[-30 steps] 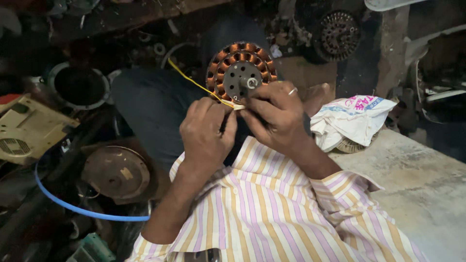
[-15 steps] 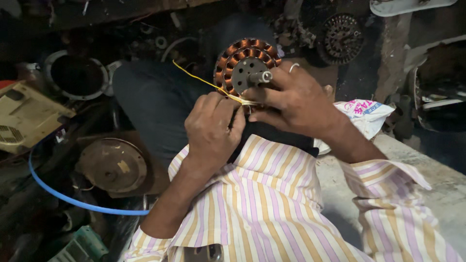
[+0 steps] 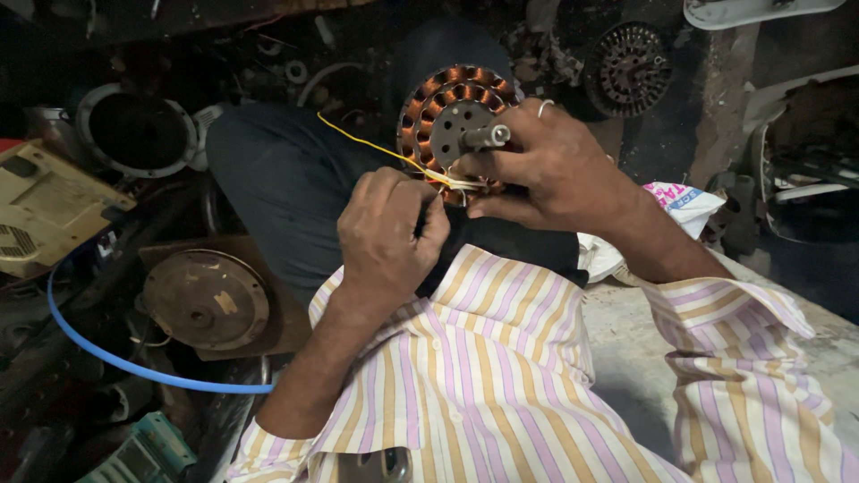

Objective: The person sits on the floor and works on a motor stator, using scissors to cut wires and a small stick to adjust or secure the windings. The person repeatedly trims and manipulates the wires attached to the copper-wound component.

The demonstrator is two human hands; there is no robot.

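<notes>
The motor winding (image 3: 452,125), a round core with copper coils and a short steel shaft in its middle, is held up in front of the person's chest, above the dark trouser leg (image 3: 286,188). The right hand (image 3: 559,170) grasps it from the right side, with the thumb below and the other fingers (image 3: 537,121) curled over the rim, so it sits tilted toward the camera. The left hand (image 3: 385,237) is clenched, with thumb and forefinger pinching the thin wires (image 3: 447,182) at the lower edge of the coils; a yellow wire (image 3: 358,141) runs from there up and to the left. To do this step well, I think the right hand should keep the core quite still, and the left hand should pull the wires only gently and close to the coils, because such thin copper probably breaks or loses its coating easily. A round metal cover (image 3: 206,300) and a blue hose (image 3: 116,362) lie on the floor at the left, well apart.
</notes>
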